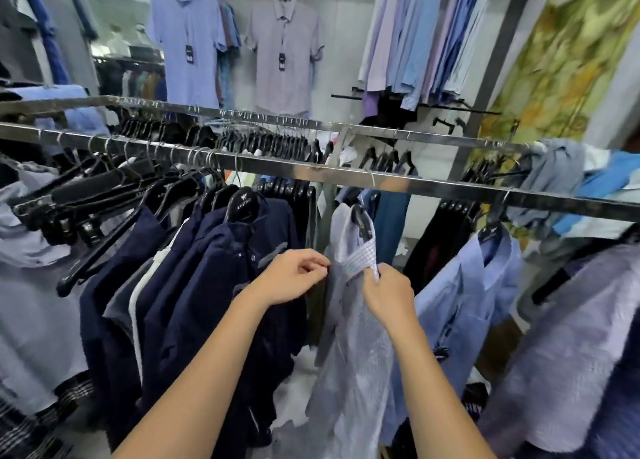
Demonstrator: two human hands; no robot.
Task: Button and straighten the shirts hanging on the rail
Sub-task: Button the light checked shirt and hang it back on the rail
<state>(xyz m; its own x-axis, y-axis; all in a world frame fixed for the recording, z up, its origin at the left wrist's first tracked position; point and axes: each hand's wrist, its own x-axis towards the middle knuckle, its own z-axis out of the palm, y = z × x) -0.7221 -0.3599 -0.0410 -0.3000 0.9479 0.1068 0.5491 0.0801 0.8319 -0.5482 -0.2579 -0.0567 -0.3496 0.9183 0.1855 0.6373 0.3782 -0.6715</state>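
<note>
Two hands worked on one pale grey-lilac shirt [349, 354]. Clock positions are read from view centre.

- Shirt: hung at 5–6 o'clock on a black hanger [362, 221] from the front rail [346, 176], which crossed the view from 9 to 3 o'clock. The front was parted at the neck, and a checked inner band [360, 261] was turned outward. Whether the lower buttons were fastened could not be told.
- Left hand [294, 276]: at 6–7 o'clock, fingers curled, thumb and fingertips pinching the shirt's front edge at its 9 o'clock side.
- Right hand [388, 299]: at 5 o'clock, thumb and fingers closed on the lower end of the checked band, pinching it. The two hands sat near each other, not touching, with the shirt's opening between them.
- Navy shirts [207, 285]: bunched at 8 o'clock, touching the left forearm. The nearest hung on a branded hanger [244, 204].
- Empty black hangers [86, 195]: at 9 o'clock, tilted and crowded together.
- Light blue shirt [460, 285]: at 4 o'clock on the same rail, just beside the held shirt.
- Rear rail [381, 133]: behind the front rail and loaded with more hangers.
- Wall: two short-sleeved display shirts, one blue [188, 43] at 11 o'clock and one lilac [284, 50] at 12 o'clock, each with a dark tag. Yellow-green patterned fabric [561, 60] hung at 2 o'clock.
</note>
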